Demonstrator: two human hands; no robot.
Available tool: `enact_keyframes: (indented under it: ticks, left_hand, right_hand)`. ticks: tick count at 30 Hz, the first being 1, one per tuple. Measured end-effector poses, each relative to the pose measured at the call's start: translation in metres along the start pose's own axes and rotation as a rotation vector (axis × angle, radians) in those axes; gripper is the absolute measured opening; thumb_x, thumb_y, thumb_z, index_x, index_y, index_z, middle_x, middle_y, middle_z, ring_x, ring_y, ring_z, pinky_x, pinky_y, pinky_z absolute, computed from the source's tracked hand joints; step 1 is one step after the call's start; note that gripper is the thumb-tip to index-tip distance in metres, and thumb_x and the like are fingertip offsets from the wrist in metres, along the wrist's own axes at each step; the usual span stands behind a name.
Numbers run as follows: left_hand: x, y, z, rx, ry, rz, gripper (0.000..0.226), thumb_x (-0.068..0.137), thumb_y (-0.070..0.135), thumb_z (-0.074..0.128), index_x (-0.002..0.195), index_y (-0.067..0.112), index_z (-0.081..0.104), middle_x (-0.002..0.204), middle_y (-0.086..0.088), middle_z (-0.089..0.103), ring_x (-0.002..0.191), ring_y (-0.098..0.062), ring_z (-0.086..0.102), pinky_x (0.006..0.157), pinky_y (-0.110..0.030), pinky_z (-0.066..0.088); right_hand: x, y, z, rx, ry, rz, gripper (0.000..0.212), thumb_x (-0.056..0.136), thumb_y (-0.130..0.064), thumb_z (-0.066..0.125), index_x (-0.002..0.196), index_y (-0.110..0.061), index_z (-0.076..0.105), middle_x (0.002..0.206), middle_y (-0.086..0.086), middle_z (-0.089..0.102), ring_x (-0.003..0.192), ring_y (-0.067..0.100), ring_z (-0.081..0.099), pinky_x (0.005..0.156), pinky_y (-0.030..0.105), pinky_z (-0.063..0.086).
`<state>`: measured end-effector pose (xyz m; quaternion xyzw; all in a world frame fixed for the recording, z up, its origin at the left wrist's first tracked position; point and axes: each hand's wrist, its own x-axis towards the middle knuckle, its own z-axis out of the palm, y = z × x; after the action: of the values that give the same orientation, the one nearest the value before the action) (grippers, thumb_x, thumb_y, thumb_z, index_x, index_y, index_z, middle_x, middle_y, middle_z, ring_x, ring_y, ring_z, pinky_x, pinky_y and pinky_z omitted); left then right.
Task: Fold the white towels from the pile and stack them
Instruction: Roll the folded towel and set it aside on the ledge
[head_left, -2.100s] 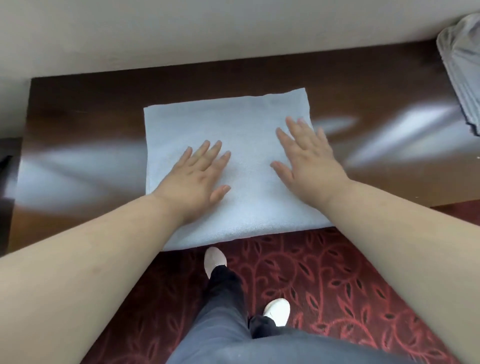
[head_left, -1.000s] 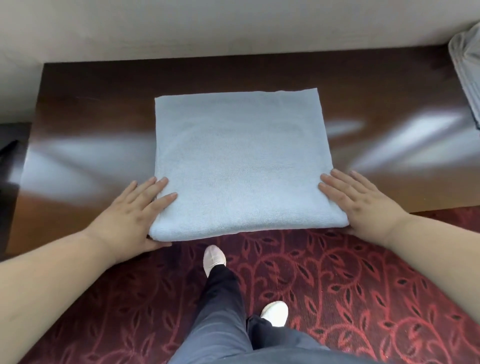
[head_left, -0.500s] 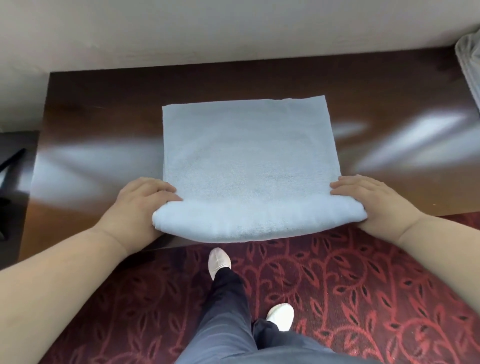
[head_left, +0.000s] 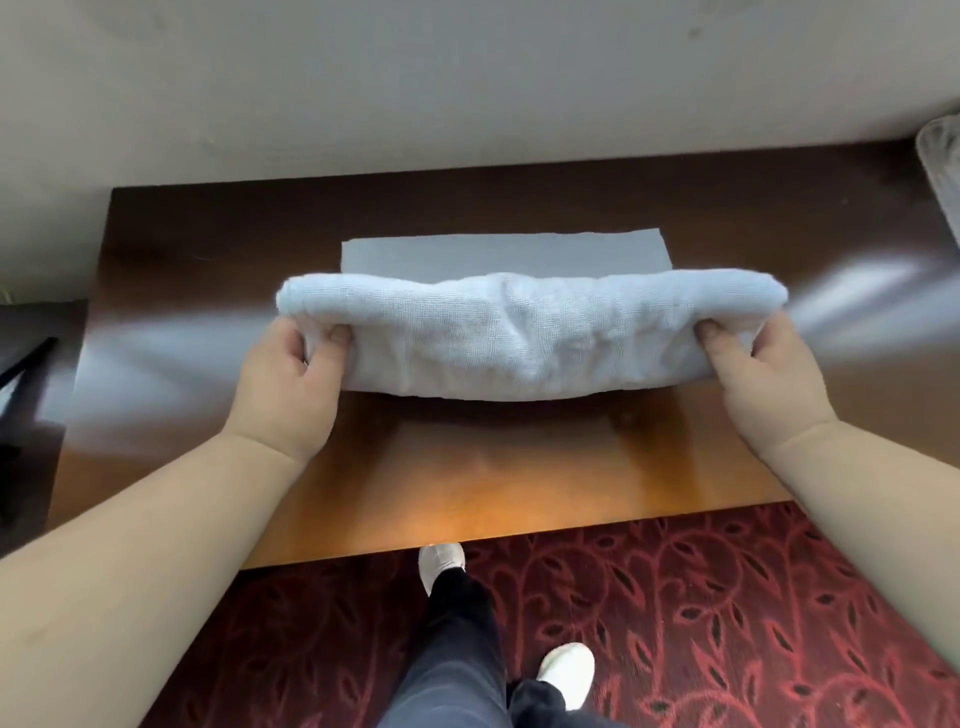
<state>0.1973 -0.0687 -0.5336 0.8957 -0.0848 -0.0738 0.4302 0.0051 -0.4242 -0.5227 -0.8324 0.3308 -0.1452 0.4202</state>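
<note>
A white folded towel (head_left: 524, 332) lies on the dark wooden table (head_left: 493, 483). Its near half is lifted off the table and curls over toward the far half, whose flat far edge still shows behind. My left hand (head_left: 291, 374) grips the raised fold at its left end, thumb on the near face and fingers hidden underneath. My right hand (head_left: 753, 364) grips the right end the same way. The lifted part sags a little in the middle. A corner of the pile of other towels (head_left: 943, 156) shows at the far right edge of the table.
A pale wall (head_left: 467, 78) runs along the table's far side. Below the near table edge lies a red patterned carpet (head_left: 727, 623), with my legs and white shoes (head_left: 441, 564) on it. A dark piece of furniture (head_left: 26, 389) stands left of the table.
My hands slid from the top of the towel to its near corners, took hold of them, and lifted the near edge up and away from me, baring the table in front.
</note>
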Motion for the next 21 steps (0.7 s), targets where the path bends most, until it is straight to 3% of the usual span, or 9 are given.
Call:
enact_keyframes:
  ticks: [4, 6, 9, 11, 15, 17, 19, 21]
  left_hand:
    - [0.017, 0.02, 0.005, -0.103, 0.051, 0.066, 0.009, 0.086, 0.058, 0.046, 0.085, 0.055, 0.054, 0.081, 0.038, 0.06, 0.079, 0.024, 0.052, 0.06, 0.0, 0.036]
    - [0.028, 0.027, 0.007, -0.136, 0.051, 0.022, 0.012, 0.087, 0.052, 0.048, 0.085, 0.061, 0.054, 0.084, 0.045, 0.057, 0.082, 0.025, 0.052, 0.063, 0.002, 0.036]
    - [0.051, 0.022, 0.016, -0.172, -0.049, -0.137, 0.012, 0.089, 0.052, 0.046, 0.087, 0.053, 0.058, 0.088, 0.03, 0.065, 0.087, 0.01, 0.059, 0.073, -0.018, 0.044]
    - [0.065, 0.015, 0.024, -0.196, -0.076, -0.243, 0.017, 0.094, 0.051, 0.044, 0.089, 0.043, 0.059, 0.087, 0.023, 0.062, 0.085, 0.004, 0.058, 0.07, -0.022, 0.042]
    - [0.081, 0.009, 0.034, -0.23, -0.043, -0.357, 0.029, 0.093, 0.053, 0.041, 0.113, 0.037, 0.055, 0.097, 0.018, 0.059, 0.09, -0.003, 0.056, 0.072, -0.024, 0.041]
    - [0.088, 0.01, 0.036, -0.242, -0.038, -0.4, 0.023, 0.089, 0.057, 0.041, 0.101, 0.044, 0.057, 0.099, 0.015, 0.062, 0.09, -0.009, 0.059, 0.075, -0.031, 0.045]
    - [0.098, 0.013, 0.037, -0.227, -0.047, -0.439, 0.019, 0.087, 0.059, 0.042, 0.089, 0.047, 0.056, 0.095, 0.016, 0.061, 0.087, -0.011, 0.061, 0.068, -0.03, 0.046]
    - [0.108, 0.014, 0.038, -0.226, -0.077, -0.503, 0.019, 0.084, 0.061, 0.042, 0.094, 0.049, 0.053, 0.098, 0.015, 0.061, 0.09, -0.017, 0.063, 0.071, -0.033, 0.052]
  right_hand:
    - [0.02, -0.019, 0.011, 0.065, 0.122, 0.03, 0.022, 0.089, -0.047, 0.057, 0.109, -0.038, 0.055, 0.097, -0.026, 0.061, 0.084, -0.027, 0.052, 0.067, -0.005, 0.034]
    - [0.032, -0.023, 0.017, 0.104, 0.099, 0.066, 0.018, 0.092, -0.045, 0.056, 0.107, -0.037, 0.055, 0.098, -0.022, 0.062, 0.084, -0.023, 0.055, 0.068, -0.002, 0.038]
    - [0.055, -0.024, 0.024, 0.077, 0.041, 0.141, 0.013, 0.096, -0.045, 0.054, 0.106, -0.037, 0.055, 0.093, -0.024, 0.063, 0.079, -0.025, 0.054, 0.063, -0.001, 0.038]
    - [0.068, -0.024, 0.029, 0.054, 0.012, 0.191, 0.011, 0.095, -0.05, 0.052, 0.099, -0.04, 0.055, 0.084, -0.027, 0.064, 0.074, -0.026, 0.053, 0.06, -0.001, 0.037]
    - [0.088, -0.019, 0.038, 0.079, 0.001, 0.287, 0.015, 0.082, -0.068, 0.046, 0.087, -0.057, 0.056, 0.095, -0.02, 0.067, 0.092, -0.002, 0.063, 0.08, 0.027, 0.047]
    - [0.095, -0.017, 0.042, 0.098, 0.014, 0.332, 0.018, 0.079, -0.07, 0.046, 0.085, -0.058, 0.057, 0.096, -0.018, 0.068, 0.095, 0.007, 0.065, 0.083, 0.032, 0.051]
    - [0.102, -0.015, 0.046, 0.103, 0.004, 0.391, 0.025, 0.077, -0.071, 0.044, 0.087, -0.053, 0.059, 0.099, -0.015, 0.068, 0.096, 0.013, 0.066, 0.09, 0.04, 0.054]
    - [0.11, -0.014, 0.05, 0.066, -0.019, 0.432, 0.037, 0.08, -0.072, 0.039, 0.095, -0.045, 0.058, 0.102, -0.013, 0.066, 0.098, 0.017, 0.064, 0.096, 0.045, 0.051]
